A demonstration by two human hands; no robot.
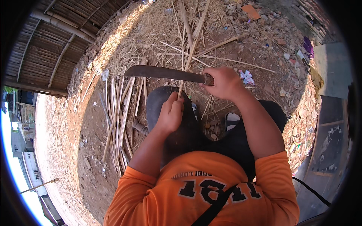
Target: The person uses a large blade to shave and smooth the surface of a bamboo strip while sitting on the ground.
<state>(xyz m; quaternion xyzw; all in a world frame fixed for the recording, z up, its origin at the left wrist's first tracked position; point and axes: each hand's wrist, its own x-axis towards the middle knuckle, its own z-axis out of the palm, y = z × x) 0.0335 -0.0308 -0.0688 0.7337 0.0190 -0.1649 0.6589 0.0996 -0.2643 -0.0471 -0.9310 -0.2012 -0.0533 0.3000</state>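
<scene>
My right hand (218,83) grips the handle of a long, dark machete (162,72), held crosswise with its blade pointing left over my left knee. My left hand (169,113) is closed on a thin pale bamboo strip (180,88), which runs up and away from me by the knee, passing by the blade. A bundle of split bamboo strips (118,116) lies on the dirt left of my legs, and more long sticks (194,37) lie crossed on the ground ahead among straw and shavings.
A woven bamboo wall (45,52) stands at upper left. Rubble and litter (247,77) cover the dirt to the front and right. A grey panel (328,143) stands at the right edge. A dark cylindrical object (139,128) lies beside my left knee.
</scene>
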